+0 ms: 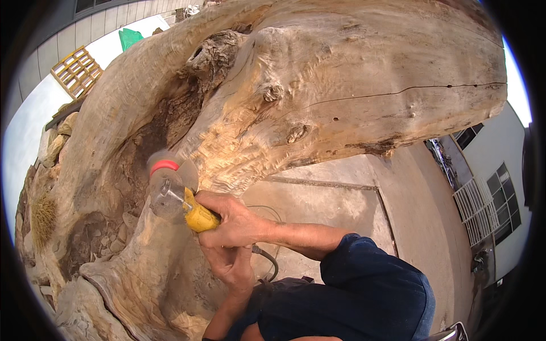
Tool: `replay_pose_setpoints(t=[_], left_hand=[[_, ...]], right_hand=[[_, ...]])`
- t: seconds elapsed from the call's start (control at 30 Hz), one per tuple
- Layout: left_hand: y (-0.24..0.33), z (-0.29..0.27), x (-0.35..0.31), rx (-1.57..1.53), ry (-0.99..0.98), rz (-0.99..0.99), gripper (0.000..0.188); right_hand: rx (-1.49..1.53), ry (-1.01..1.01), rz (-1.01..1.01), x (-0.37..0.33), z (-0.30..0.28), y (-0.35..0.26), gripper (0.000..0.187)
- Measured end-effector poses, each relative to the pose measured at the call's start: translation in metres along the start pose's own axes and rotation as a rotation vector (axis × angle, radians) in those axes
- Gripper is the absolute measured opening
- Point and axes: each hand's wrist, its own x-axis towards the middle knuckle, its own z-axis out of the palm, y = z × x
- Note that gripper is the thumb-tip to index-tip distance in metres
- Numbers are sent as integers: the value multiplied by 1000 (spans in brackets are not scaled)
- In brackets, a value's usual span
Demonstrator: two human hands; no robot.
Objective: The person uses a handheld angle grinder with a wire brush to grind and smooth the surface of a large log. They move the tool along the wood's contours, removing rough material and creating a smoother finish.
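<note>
We face a huge, weathered tree trunk (364,62), whose knots (273,92), we judge, could snag a spinning edge and cause kickback. The trunk's hollow (133,170) holds loose rubble (116,241). Our left hand (234,273) sits just below our right hand (234,220), its grip impossible to tell; the right is clamped on a yellow power grinder (200,215) beside pale wood. Up front, a red-ringed wheel (164,165) blurs.
</note>
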Motion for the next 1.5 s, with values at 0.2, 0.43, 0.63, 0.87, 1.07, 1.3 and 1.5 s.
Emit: replay_pose_setpoints(t=[0.2, 0.43, 0.63, 0.87, 1.07, 1.3, 1.5], left_hand=[[-8, 29, -40, 194, -22, -35, 46], [-50, 60, -108, 315, 65, 95, 42], [-87, 80, -178, 415, 29, -46, 88], [-93, 137, -227, 347, 76, -364, 111], [-124, 150, -249, 352, -24, -542, 99], [-149, 165, -267, 444, -231, -939, 18], [-179, 193, -291, 626, -164, -939, 19]], right_hand=[[14, 106, -232, -64, -31, 15, 33], [410, -129, -42, -143, -60, 48, 40], [608, -117, 11, -226, -101, 76, 48], [955, -92, 252, -310, -125, 121, 51], [1026, 119, 377, -355, -129, 153, 52], [987, 400, 413, -389, -137, 175, 53], [1139, 473, 417, -416, -156, 186, 57]])
